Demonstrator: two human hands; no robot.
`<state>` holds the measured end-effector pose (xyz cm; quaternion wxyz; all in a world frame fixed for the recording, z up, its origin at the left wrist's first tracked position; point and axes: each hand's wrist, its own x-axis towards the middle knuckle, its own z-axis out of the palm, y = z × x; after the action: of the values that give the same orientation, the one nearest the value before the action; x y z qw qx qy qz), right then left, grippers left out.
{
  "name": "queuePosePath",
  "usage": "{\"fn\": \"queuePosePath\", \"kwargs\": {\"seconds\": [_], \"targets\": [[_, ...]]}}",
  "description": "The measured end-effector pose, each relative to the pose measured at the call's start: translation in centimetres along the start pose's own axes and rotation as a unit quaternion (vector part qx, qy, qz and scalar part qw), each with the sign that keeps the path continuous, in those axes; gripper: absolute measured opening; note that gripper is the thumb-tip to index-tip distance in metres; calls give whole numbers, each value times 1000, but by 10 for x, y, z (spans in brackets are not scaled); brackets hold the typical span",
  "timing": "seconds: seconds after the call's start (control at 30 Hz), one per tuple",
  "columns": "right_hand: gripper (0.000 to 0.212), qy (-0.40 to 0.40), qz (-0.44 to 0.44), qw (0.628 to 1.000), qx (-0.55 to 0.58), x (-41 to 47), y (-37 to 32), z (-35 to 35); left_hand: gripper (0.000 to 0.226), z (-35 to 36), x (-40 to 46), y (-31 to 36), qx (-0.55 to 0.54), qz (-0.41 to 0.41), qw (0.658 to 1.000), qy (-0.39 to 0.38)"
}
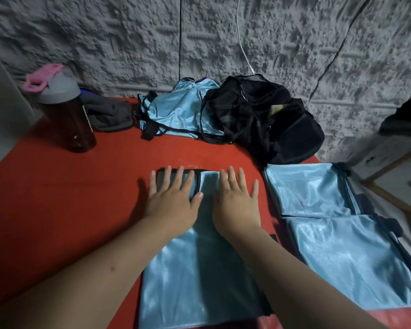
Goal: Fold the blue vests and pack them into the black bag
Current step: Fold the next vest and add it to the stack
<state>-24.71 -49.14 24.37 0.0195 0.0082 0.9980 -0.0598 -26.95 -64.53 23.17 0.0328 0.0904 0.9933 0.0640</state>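
Red table [57, 198], blue vests [195, 276], black bag [271, 124], bottle [67, 115], perhaps grey cloth [109, 115]

A broad stretch of bare red table [57, 198] is being left open on the left, and a band of it is also being kept free between the narrow folded vest [195, 257] at the near centre and the things along the wall. The far edge is being blocked by a dark bottle [69, 119], a grey cloth [109, 113], a crumpled vest [178, 110] and the black bag [266, 119], which are lying close together or touching. The right side is being taken up by two folded vests [330, 224], with only a thin strip of table being left beside the centre vest.
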Motion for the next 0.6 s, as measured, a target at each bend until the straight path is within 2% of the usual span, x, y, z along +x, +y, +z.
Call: {"fn": "queuePosePath", "kwargs": {"seconds": [0.07, 0.13, 0.2, 0.4, 0.6], "targets": [[74, -5, -43, 999, 7, -19, -13, -6, 65, -9, -18, 8, 19, 18, 999, 19], [73, -50, -78, 996, -10, -45, -21, -1, 76, -7, -43, 17, 44, 35, 998, -5], [74, -81, -90, 992, -34, -64, -18, 12, 71, 5, -62, 19, 48, 38, 998, -18], [88, -48, -64, 997, -22, -82, 25, 26, 64, 29, -71, 1, 5, 7, 1000, 6], [80, -38, -57, 998, 13, -98, 47, 24, 69, 26, -79, -27, 1, 5, 1000, -4]]}}
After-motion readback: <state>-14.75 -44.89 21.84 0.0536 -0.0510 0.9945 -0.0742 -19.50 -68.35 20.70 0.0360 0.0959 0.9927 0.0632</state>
